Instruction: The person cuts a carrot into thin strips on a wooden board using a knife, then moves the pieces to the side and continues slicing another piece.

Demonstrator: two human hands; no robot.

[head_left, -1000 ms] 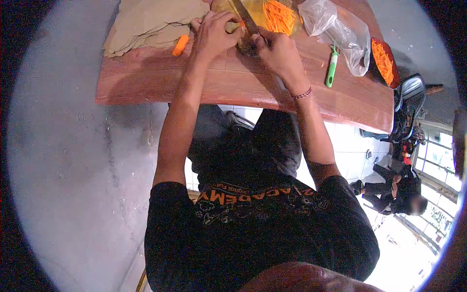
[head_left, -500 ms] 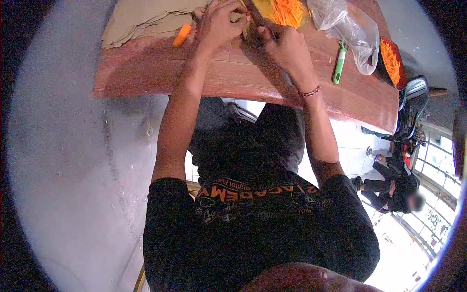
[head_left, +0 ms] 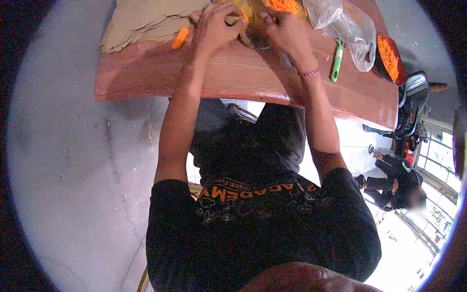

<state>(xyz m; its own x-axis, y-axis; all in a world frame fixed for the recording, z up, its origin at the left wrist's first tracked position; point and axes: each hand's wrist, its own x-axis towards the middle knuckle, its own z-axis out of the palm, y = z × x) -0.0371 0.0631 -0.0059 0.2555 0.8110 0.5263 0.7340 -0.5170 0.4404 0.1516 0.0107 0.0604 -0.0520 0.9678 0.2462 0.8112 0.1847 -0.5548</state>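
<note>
At the far side of the table, my left hand [head_left: 218,25] has its fingers closed on a carrot piece [head_left: 244,17], of which only a bit of orange shows at the fingertips. My right hand [head_left: 288,35] grips a knife [head_left: 259,9], its blade running toward the top edge of the view, just right of the carrot piece. Beneath the blade is a yellowish board, mostly hidden. Shredded carrot [head_left: 283,6] lies heaped beyond my right hand. Another carrot chunk [head_left: 180,38] rests on the table left of my left wrist.
A green-handled peeler [head_left: 336,63] and a clear plastic bag [head_left: 357,41] lie to the right. At the table's right edge stands a red dish [head_left: 401,78] with carrot shreds. Brown paper [head_left: 146,24] covers the left corner. A person [head_left: 394,185] sits in the right background.
The view has shifted slightly. The knife has moved a little right, away from my left fingertips, and orange now shows at those fingertips.
</note>
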